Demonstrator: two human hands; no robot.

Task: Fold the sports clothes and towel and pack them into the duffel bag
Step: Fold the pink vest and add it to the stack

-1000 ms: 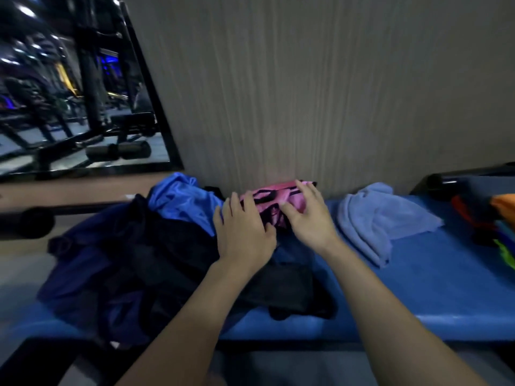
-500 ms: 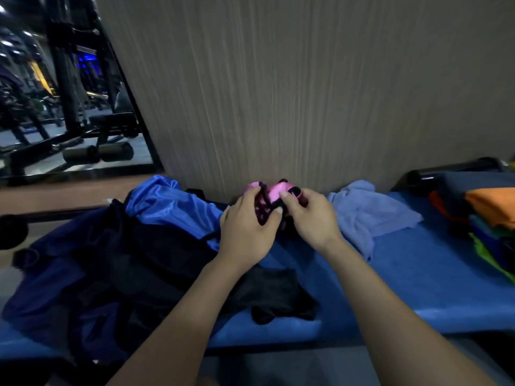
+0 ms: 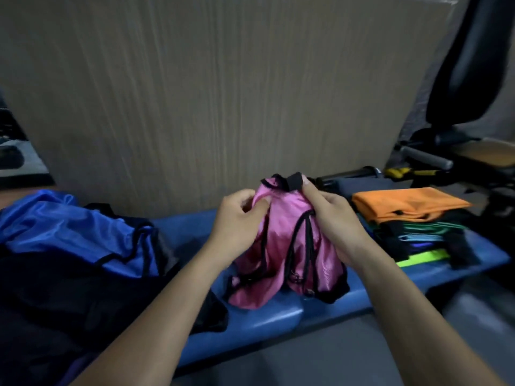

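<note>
A pink sports garment (image 3: 281,246) with black trim hangs from both my hands above the blue padded bench (image 3: 267,313). My left hand (image 3: 237,221) pinches its upper left edge. Its top right, at a black band, is gripped by my right hand (image 3: 331,218). The lower part of the garment rests on the bench. A blue shiny garment (image 3: 69,229) lies on a dark pile of clothes (image 3: 69,296) at the left. A stack of folded clothes (image 3: 415,227), orange on top, sits at the right. The towel is out of view.
A wood-grain wall panel (image 3: 223,93) stands right behind the bench. Black gym equipment (image 3: 459,135) with padded bars rises at the back right. Grey floor (image 3: 334,358) lies in front of the bench.
Both hands lifted the pink garment off the bench and brought it right, so it now hangs upright. The view swung right: the folded stack came in and the light blue towel went out.
</note>
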